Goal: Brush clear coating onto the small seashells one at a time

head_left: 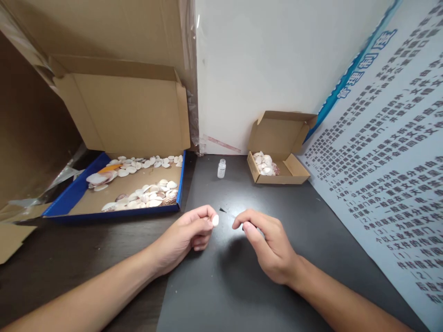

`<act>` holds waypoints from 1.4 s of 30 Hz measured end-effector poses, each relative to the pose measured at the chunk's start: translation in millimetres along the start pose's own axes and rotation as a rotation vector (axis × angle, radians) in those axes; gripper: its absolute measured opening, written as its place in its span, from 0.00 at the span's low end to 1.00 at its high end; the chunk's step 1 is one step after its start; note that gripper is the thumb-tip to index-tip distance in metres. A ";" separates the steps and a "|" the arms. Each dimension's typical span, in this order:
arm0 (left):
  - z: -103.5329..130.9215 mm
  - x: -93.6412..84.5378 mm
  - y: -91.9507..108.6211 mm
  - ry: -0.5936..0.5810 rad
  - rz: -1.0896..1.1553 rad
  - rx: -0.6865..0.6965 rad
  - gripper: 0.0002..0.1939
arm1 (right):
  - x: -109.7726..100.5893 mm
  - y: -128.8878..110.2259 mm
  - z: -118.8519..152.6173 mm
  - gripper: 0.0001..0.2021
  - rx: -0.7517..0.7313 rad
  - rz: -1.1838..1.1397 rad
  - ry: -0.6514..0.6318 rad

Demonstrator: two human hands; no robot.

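Between the thumb and bent fingers of my left hand (187,235) is a small white seashell (215,220), held up above the dark mat. My right hand (272,246) pinches a thin brush (223,210) with a dark tip and a pale, hard-to-see stem. The tip points left toward the shell and stays apart from it; the brush's grip end is mostly hidden by my fingers. Beyond both hands, a small clear glass bottle (221,169) stands upright on the mat with no cap on it. Its label is too small to read.
At the left, a blue-edged cardboard box (133,213) lies open with many shells (152,196) inside. A smaller cardboard box (284,177) at the back right holds more shells (265,163). A white panel (263,69) rises behind, and a printed board (374,184) slants along the right.
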State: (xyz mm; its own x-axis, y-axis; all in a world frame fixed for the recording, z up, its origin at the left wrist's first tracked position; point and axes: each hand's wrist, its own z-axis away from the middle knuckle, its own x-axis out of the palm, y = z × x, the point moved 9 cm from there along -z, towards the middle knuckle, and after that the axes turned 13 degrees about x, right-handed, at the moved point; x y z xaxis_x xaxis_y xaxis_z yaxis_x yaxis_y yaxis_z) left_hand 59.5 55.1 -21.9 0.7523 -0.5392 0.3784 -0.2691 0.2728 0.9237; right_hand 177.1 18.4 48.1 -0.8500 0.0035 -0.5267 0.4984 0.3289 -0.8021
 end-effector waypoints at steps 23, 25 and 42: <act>-0.6 -5.2 -0.7 0.129 0.261 -0.042 0.08 | 10.1 -7.3 1.9 0.11 -0.086 0.001 -0.088; -0.6 -5.1 -0.7 0.137 0.280 -0.046 0.09 | 10.7 -4.0 0.0 0.11 -0.047 0.031 -0.080; -1.5 -4.1 0.1 0.115 0.290 -0.043 0.11 | 13.4 -6.1 0.3 0.11 -0.061 0.040 -0.109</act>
State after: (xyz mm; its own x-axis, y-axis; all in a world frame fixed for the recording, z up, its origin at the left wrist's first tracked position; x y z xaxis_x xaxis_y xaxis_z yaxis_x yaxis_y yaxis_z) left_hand 57.4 58.5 -23.4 0.7118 -0.3415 0.6138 -0.4580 0.4370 0.7741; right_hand 162.7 16.1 45.8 -0.8043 -0.0840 -0.5882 0.5175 0.3873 -0.7630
